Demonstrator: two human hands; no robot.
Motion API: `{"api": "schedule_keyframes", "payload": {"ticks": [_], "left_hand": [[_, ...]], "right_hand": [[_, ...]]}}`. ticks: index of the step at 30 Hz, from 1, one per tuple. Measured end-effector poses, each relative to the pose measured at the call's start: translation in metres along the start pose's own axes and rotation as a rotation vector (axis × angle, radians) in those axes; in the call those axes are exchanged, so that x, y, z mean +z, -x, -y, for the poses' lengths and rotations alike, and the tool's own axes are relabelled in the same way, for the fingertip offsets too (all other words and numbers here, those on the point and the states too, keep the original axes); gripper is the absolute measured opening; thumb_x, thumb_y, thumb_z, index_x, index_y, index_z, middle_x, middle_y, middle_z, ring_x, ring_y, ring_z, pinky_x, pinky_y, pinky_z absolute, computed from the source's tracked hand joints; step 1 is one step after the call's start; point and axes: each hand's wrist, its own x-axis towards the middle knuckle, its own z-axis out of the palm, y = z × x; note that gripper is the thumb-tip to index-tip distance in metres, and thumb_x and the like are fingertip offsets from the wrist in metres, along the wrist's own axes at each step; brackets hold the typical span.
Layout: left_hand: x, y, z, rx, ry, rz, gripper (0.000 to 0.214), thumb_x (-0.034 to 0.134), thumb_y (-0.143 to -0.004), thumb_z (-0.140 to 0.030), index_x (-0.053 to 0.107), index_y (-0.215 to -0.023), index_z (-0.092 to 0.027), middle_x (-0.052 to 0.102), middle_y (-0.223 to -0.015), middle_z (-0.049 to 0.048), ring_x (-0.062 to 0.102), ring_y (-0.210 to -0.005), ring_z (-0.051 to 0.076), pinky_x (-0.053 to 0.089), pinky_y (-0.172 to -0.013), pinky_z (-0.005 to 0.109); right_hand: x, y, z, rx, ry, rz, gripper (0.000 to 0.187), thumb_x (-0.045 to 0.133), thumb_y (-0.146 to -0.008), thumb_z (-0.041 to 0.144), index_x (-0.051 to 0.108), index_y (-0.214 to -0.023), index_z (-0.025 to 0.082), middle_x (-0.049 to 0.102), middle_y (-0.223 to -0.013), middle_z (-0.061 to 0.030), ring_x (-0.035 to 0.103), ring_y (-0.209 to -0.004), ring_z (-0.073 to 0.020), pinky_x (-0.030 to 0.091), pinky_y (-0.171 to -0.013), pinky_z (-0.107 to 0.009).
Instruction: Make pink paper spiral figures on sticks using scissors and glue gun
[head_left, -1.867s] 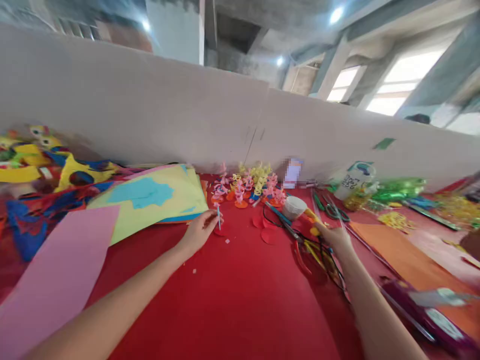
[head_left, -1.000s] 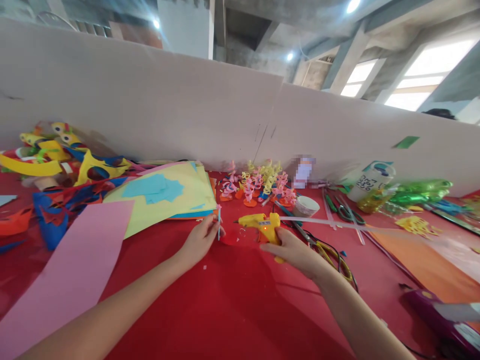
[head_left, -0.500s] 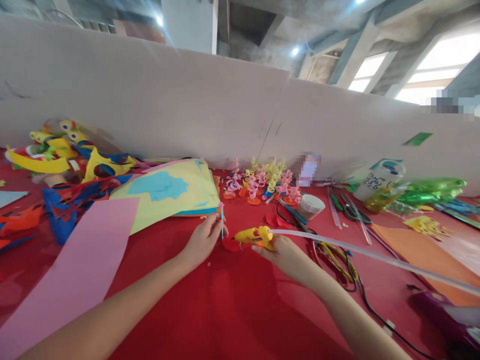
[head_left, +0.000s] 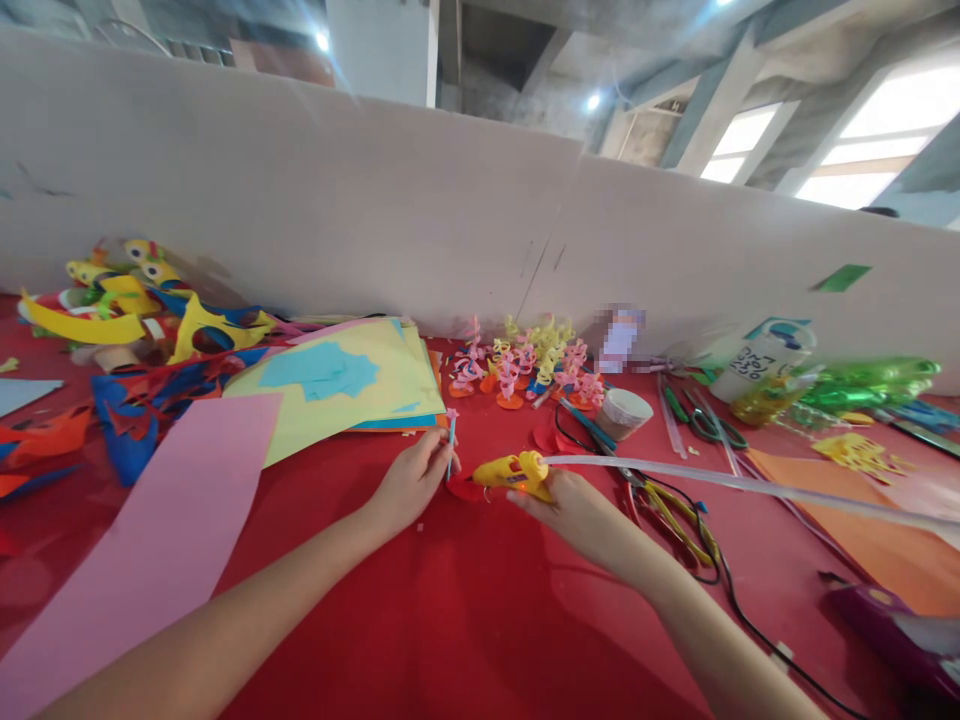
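Observation:
My left hand [head_left: 409, 485] pinches a thin blue stick [head_left: 450, 450] with a small pink tip, held upright on the red table. At the foot of the stick lies a small red paper disc [head_left: 463, 490]. My right hand [head_left: 577, 515] grips a yellow hot glue gun [head_left: 514, 472] whose nozzle points left at the disc, close to the stick. A long clear glue stick [head_left: 750, 487] trails out of the gun's back to the right, and its black cord [head_left: 739, 615] runs across the table.
A stack of yellow and blue paper sheets [head_left: 337, 385] and a pink sheet [head_left: 150, 530] lie at the left. Several small curled paper flowers [head_left: 525, 365] stand by the beige partition [head_left: 375, 220]. A tape roll [head_left: 626, 412], scissors [head_left: 679, 505] and an orange sheet [head_left: 862, 530] lie at the right.
My right hand picked up the glue gun from the right and brought it left until its nozzle reached the red disc. My left hand kept the stick in place.

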Motion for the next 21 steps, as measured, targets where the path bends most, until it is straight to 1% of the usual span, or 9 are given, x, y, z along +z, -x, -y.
{"api": "schedule_keyframes", "payload": {"ticks": [4,8,14,18,21], "left_hand": [[-0.0002,-0.0002,-0.0017,0.0,-0.008,0.0,0.019,0.033,-0.09,-0.029,0.046,-0.079,-0.021,0.062,-0.073,0.0002,0.059,-0.069,0.017,0.043,-0.071,0.029],[-0.0001,-0.0004,-0.0025,0.01,-0.001,-0.001,0.018,0.033,-0.089,-0.029,0.046,-0.079,-0.022,0.062,-0.073,-0.0001,0.059,-0.069,0.017,0.043,-0.071,0.029],[0.0001,-0.0007,-0.0016,-0.002,0.0,0.004,0.018,0.033,-0.089,-0.031,0.046,-0.08,-0.022,0.062,-0.073,0.0003,0.059,-0.07,0.018,0.044,-0.073,0.031],[0.0,-0.0006,-0.0008,-0.005,0.006,0.01,0.017,0.032,-0.09,-0.031,0.044,-0.081,-0.022,0.062,-0.074,0.0006,0.059,-0.071,0.018,0.043,-0.073,0.031],[0.0005,-0.0008,0.0005,-0.021,0.021,0.006,0.017,0.032,-0.09,-0.032,0.044,-0.082,-0.022,0.063,-0.074,0.0006,0.06,-0.071,0.018,0.044,-0.073,0.032]], "right_hand": [[-0.0003,0.0008,0.001,0.026,0.011,0.003,0.028,0.05,-0.084,0.04,0.063,-0.082,0.015,0.067,-0.073,-0.0084,0.06,-0.062,-0.0194,0.04,-0.055,-0.026],[-0.0015,0.0017,0.0032,-0.009,-0.046,0.009,0.028,0.051,-0.084,0.041,0.064,-0.087,0.016,0.068,-0.079,-0.0077,0.062,-0.069,-0.02,0.042,-0.059,-0.026],[0.0007,-0.0001,0.0029,0.045,0.003,0.002,0.028,0.051,-0.083,0.041,0.063,-0.085,0.015,0.067,-0.075,-0.0083,0.06,-0.063,-0.0199,0.04,-0.056,-0.027],[0.0017,-0.0005,0.0034,0.048,0.015,0.018,0.028,0.05,-0.083,0.04,0.063,-0.084,0.015,0.068,-0.078,-0.0095,0.062,-0.067,-0.0216,0.04,-0.058,-0.027],[0.0017,-0.0002,0.0034,0.044,-0.003,0.003,0.028,0.05,-0.083,0.039,0.062,-0.087,0.015,0.069,-0.08,-0.01,0.063,-0.07,-0.0222,0.041,-0.06,-0.028]]}}
